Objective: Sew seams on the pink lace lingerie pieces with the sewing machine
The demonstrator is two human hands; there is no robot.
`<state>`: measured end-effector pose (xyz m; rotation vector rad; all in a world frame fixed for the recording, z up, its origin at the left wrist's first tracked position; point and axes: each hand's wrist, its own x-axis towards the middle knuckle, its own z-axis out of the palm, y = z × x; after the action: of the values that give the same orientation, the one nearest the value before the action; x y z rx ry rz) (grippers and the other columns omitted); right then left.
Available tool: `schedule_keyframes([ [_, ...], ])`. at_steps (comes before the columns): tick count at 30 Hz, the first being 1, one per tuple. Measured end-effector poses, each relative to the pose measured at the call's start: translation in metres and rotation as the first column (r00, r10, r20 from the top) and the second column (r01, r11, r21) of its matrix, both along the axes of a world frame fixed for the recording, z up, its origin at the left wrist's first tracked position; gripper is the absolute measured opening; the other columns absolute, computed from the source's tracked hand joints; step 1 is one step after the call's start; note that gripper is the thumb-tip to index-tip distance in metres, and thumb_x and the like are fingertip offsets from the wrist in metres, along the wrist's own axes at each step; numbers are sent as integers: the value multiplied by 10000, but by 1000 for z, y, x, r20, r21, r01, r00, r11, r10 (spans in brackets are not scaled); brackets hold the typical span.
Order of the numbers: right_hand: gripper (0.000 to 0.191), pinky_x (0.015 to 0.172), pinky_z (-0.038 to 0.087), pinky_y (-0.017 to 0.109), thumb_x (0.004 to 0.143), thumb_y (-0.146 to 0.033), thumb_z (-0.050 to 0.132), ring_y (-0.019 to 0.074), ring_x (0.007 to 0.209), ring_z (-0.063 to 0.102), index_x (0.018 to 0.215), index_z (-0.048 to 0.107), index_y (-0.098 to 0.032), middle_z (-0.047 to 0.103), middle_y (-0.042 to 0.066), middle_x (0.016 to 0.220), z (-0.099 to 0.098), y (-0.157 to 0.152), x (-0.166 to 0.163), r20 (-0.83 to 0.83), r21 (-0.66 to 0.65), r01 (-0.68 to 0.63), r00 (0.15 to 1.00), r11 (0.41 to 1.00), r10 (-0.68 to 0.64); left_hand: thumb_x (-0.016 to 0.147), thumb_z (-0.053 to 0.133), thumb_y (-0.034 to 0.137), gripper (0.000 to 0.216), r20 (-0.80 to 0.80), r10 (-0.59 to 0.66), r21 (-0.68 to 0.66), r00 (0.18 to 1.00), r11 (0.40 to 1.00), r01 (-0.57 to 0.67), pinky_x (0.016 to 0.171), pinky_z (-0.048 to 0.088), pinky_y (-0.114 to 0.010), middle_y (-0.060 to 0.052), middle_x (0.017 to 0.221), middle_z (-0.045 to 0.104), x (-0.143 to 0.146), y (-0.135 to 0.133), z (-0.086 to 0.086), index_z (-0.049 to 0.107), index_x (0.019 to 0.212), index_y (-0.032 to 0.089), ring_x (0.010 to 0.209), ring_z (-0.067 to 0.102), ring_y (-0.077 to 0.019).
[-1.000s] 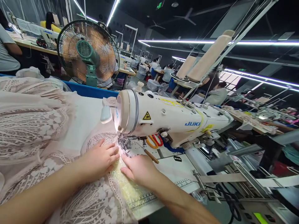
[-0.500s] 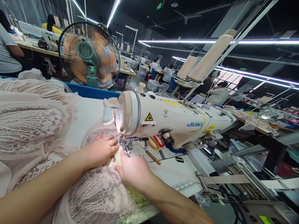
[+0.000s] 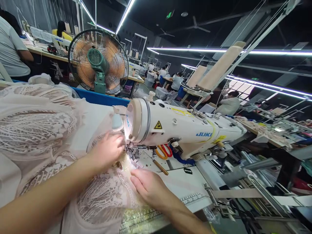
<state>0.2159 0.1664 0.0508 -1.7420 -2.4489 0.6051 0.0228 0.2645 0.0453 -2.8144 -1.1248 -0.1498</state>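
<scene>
A white JUKI sewing machine (image 3: 185,130) stands on the table, its lamp lighting the needle and presser foot (image 3: 133,153). Pale pink lace fabric (image 3: 36,126) is piled at the left and runs under the foot. My left hand (image 3: 107,151) rests on the lace just left of the needle, with its fingers curled and pressed on the cloth. Just in front of the foot, my right hand (image 3: 148,187) lies flat on the lace, fingers stretched toward the needle.
Orange and red scissors (image 3: 162,150) and a wooden-handled tool (image 3: 160,167) lie under the machine arm. A green fan (image 3: 98,61) stands behind a blue table edge (image 3: 97,97). Thread cones (image 3: 219,66) rise at the back right. Other people work at tables beyond.
My left hand has moved up along the lace, closer to the machine head. My right hand has slid back toward me and flattened. The view has shifted slightly.
</scene>
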Motion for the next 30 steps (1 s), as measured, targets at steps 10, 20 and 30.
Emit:
schedule_keyframes([
  [10, 253, 702, 491, 363, 849, -192, 507, 235, 819, 588, 1056, 650, -170, 627, 99, 913, -27, -14, 14, -456, 370, 225, 889, 901, -35, 782, 471, 292, 161, 473, 93, -582, 876, 779, 232, 627, 391, -274, 3, 683, 526, 9, -36, 3, 476, 644, 209, 674, 513, -162],
  [20, 493, 645, 504, 319, 931, -224, 429, 196, 722, 602, 1408, 550, -205, 647, 59, 837, -55, -31, -10, -521, 253, 162, 853, 954, -7, 840, 411, 198, 123, 405, 547, -570, 733, 778, -266, 634, 398, -282, 15, 722, 539, 4, -24, -9, 532, 860, 203, 684, 544, -176],
  [30, 383, 627, 427, 306, 904, -200, 445, 219, 742, 619, 1180, 710, -183, 677, 84, 825, -41, -23, -7, -150, 151, 74, 987, 986, -51, 840, 423, 20, 528, -266, 165, -226, 950, 947, -228, 619, 423, -321, -134, 982, 663, 16, -56, 25, 650, 1277, 211, 871, 661, -286],
])
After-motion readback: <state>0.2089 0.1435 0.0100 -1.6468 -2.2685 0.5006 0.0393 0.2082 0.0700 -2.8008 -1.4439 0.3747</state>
